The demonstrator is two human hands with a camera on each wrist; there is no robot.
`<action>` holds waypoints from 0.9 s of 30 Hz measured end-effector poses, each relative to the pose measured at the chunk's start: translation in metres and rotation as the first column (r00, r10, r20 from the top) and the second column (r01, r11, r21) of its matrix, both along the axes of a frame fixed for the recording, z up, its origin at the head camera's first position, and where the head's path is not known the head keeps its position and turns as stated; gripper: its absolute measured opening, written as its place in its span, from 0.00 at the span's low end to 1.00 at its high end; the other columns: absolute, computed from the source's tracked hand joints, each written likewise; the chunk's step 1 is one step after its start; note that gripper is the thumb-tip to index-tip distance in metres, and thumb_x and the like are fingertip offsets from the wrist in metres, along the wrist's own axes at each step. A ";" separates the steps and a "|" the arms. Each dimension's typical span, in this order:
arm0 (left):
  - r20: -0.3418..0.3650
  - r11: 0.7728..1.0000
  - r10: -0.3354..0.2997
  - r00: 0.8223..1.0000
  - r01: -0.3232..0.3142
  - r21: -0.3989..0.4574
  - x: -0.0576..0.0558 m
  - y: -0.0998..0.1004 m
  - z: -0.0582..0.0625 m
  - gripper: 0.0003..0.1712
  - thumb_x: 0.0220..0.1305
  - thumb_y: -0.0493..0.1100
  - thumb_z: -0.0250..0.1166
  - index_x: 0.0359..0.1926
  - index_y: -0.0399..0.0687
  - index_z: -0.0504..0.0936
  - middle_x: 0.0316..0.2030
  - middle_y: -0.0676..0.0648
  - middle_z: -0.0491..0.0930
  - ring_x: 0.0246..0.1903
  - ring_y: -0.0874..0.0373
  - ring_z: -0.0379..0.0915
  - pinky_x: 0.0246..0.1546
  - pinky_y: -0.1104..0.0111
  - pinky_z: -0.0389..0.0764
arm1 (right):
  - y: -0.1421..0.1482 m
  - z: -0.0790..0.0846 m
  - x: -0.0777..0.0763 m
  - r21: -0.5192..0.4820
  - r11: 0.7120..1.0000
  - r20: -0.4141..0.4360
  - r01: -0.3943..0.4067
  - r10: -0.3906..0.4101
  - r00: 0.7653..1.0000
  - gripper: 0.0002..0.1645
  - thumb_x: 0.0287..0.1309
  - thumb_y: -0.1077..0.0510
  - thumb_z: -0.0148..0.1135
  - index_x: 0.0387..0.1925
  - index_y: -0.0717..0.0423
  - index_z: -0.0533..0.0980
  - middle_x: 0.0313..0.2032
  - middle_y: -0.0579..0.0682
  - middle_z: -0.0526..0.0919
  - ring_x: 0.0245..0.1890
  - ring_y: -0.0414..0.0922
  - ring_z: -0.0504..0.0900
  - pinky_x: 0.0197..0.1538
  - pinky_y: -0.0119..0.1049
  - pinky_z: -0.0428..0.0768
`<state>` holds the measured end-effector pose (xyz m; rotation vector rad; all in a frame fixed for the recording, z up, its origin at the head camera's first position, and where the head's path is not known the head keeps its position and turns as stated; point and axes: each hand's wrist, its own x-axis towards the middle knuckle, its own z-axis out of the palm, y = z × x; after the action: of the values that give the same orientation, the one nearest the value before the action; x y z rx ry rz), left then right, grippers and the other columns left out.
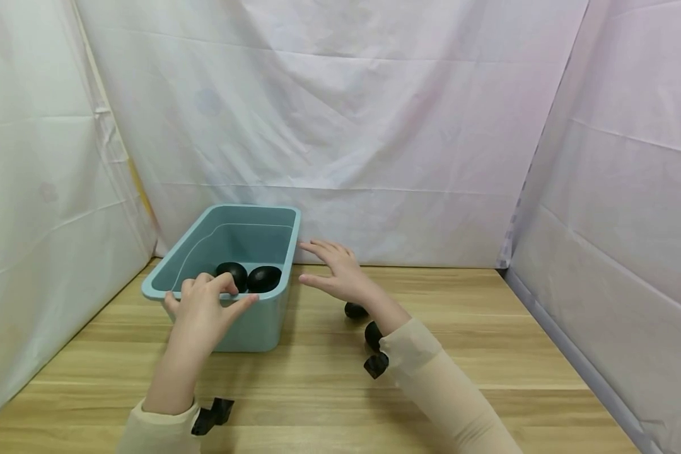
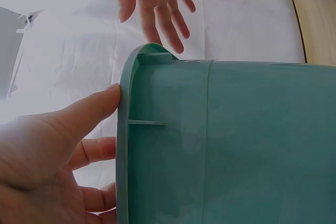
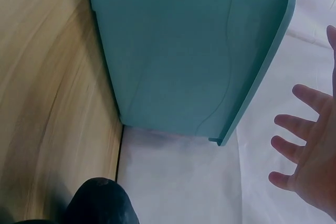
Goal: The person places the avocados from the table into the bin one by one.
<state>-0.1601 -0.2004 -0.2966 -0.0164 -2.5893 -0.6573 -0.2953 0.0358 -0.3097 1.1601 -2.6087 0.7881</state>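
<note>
A light blue-green plastic bin stands on the wooden table, with two glossy black egg-shaped objects inside. My left hand is at its near rim, fingers bent over the edge and thumb along it. In the left wrist view the thumb tip meets the rim and the other fingertips are hidden behind it. Just beyond the bin's right rim, my right hand hovers with fingers spread, holding nothing. Below it on the table lie two more black rounded objects, the nearer partly covered by my right forearm.
White cloth hangs behind the table and along both sides. Small black pieces are fixed at the sleeve cuffs. The bin stands left of the middle, near the back cloth.
</note>
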 end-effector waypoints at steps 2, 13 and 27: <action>-0.003 1.000 0.000 1.000 0.000 0.002 0.000 0.000 0.000 0.18 0.53 0.55 0.72 0.28 0.49 0.75 0.36 0.38 0.73 0.42 0.34 0.64 0.49 0.24 0.42 | 0.004 -0.001 0.000 -0.003 1.000 -0.007 -0.002 0.002 1.000 0.40 0.62 0.37 0.57 0.72 0.42 0.58 0.71 0.47 0.57 0.70 0.53 0.51 0.66 0.61 0.44; -0.004 1.000 0.004 1.000 -0.003 0.008 0.000 0.000 0.001 0.18 0.53 0.55 0.72 0.28 0.49 0.76 0.36 0.38 0.73 0.42 0.34 0.63 0.49 0.24 0.41 | 0.021 -0.004 0.005 -0.020 1.000 -0.003 0.001 -0.001 1.000 0.40 0.62 0.36 0.57 0.71 0.40 0.58 0.71 0.48 0.57 0.70 0.52 0.51 0.66 0.62 0.43; -0.003 1.000 -0.002 1.000 0.002 0.012 0.000 -0.001 -0.001 0.19 0.54 0.55 0.72 0.28 0.49 0.75 0.37 0.38 0.73 0.43 0.34 0.63 0.49 0.24 0.40 | 0.044 -0.012 0.010 -0.033 0.999 -0.037 -0.029 0.028 0.999 0.43 0.61 0.31 0.52 0.71 0.45 0.60 0.70 0.51 0.59 0.70 0.54 0.53 0.65 0.63 0.45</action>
<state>-0.1603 -0.2009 -0.2973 -0.0157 -2.5831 -0.6726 -0.2849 0.0801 -0.3222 1.1932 -2.5450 0.8046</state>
